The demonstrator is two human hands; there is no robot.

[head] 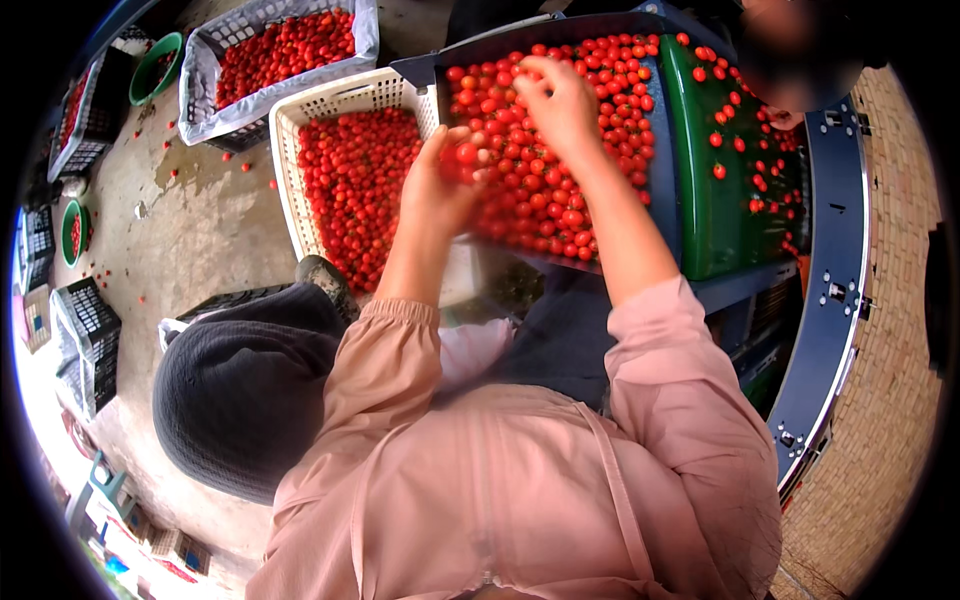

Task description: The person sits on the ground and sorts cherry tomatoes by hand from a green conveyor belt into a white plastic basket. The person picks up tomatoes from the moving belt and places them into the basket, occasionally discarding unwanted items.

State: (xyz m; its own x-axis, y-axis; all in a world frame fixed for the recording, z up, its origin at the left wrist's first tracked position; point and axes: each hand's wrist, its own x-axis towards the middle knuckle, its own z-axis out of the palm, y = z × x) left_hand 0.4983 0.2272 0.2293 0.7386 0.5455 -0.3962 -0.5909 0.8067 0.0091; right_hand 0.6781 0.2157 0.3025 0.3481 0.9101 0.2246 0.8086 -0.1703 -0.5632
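Observation:
Red cherry tomatoes (536, 180) cover the sorting tray in front of me. My left hand (442, 184) is cupped at the tray's left side, its fingers curled around a few cherry tomatoes (466, 153). Over the upper middle of the tray is my right hand (562, 109), its fingers bent and the thumb near the fingertips. Whether anything is between those fingers is not clear. To the left of the tray, a white plastic crate (289, 161) holds many more small red tomatoes (356, 184).
A green conveyor belt (701, 217) with scattered tomatoes adjoins the tray on the right, beside a blue machine frame (829, 225). A person in a dark head covering (240, 405) is close at my left. A lined crate (199, 90) and green basins (135, 86) stand on the concrete floor.

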